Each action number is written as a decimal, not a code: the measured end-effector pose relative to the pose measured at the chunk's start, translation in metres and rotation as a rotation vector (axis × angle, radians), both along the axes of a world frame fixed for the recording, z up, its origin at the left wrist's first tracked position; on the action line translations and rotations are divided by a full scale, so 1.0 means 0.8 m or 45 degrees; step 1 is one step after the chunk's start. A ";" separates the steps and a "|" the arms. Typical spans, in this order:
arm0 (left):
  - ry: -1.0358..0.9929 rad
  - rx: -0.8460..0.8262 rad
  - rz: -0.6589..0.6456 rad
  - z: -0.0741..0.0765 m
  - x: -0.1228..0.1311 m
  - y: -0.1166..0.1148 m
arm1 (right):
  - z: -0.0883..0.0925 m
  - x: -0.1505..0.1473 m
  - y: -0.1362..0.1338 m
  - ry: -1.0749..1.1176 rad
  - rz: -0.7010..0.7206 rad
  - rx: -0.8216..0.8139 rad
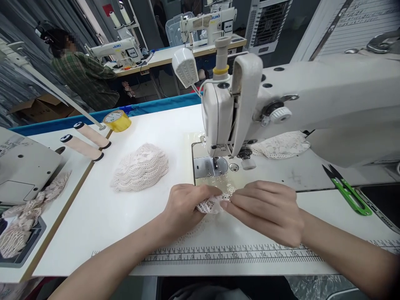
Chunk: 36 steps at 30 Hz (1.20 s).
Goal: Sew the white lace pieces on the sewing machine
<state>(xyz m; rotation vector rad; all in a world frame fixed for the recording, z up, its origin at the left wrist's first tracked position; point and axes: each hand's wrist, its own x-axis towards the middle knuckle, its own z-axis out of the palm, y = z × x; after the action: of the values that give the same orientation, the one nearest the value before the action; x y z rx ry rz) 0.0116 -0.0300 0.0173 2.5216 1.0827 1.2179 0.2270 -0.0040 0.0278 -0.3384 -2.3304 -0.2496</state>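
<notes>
In front of the sewing machine [231, 100], both hands pinch one small white lace piece [213, 204]. My left hand [186, 206] grips its left part, thumb on top and fingers partly hidden beneath. At its right edge, my right hand [265, 210] closes thumb and fingertips on the lace. The piece is held just on the near side of the presser foot [215, 164], apart from it. A stack of lace pieces [140, 166] lies on the table to the left. More lace [281, 146] rests behind the needle area, under the machine arm.
Green-handled thread snips [350, 193] lie at the right. A printed ruler [218, 255] runs along the front edge. Yellow tape [117, 121] and two thread cones [83, 146] stand at the left, near another machine [25, 162]. A person [83, 71] sits beyond the table.
</notes>
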 end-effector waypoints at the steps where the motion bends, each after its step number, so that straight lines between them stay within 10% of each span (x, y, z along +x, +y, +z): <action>1: -0.013 -0.006 -0.004 0.000 0.000 -0.001 | 0.000 0.000 0.000 0.024 0.040 0.075; 5: -0.110 -0.319 -0.018 0.007 0.002 -0.007 | -0.001 -0.003 0.000 0.165 0.125 0.108; 9: -0.058 -0.952 -0.023 0.013 0.009 -0.011 | -0.004 -0.009 0.004 0.246 0.060 -0.630; 13: 0.223 -0.672 0.233 -0.002 0.011 -0.009 | -0.013 -0.016 0.015 0.121 -0.162 -1.222; 19: 0.491 -0.223 0.457 -0.010 0.009 -0.003 | -0.027 -0.025 0.031 0.049 -0.372 -1.126; 25: 0.735 0.245 0.302 -0.010 0.016 -0.011 | -0.030 -0.026 0.037 0.038 -0.451 -1.052; 36: 0.799 0.187 0.235 -0.009 0.017 -0.018 | -0.036 -0.005 0.038 -0.236 -0.477 -0.495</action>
<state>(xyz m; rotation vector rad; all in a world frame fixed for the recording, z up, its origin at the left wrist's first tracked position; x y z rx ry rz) 0.0255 -0.0441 0.0104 3.0752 1.4115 0.5411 0.2230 0.0262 -0.0007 -0.9845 -2.4788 -0.0020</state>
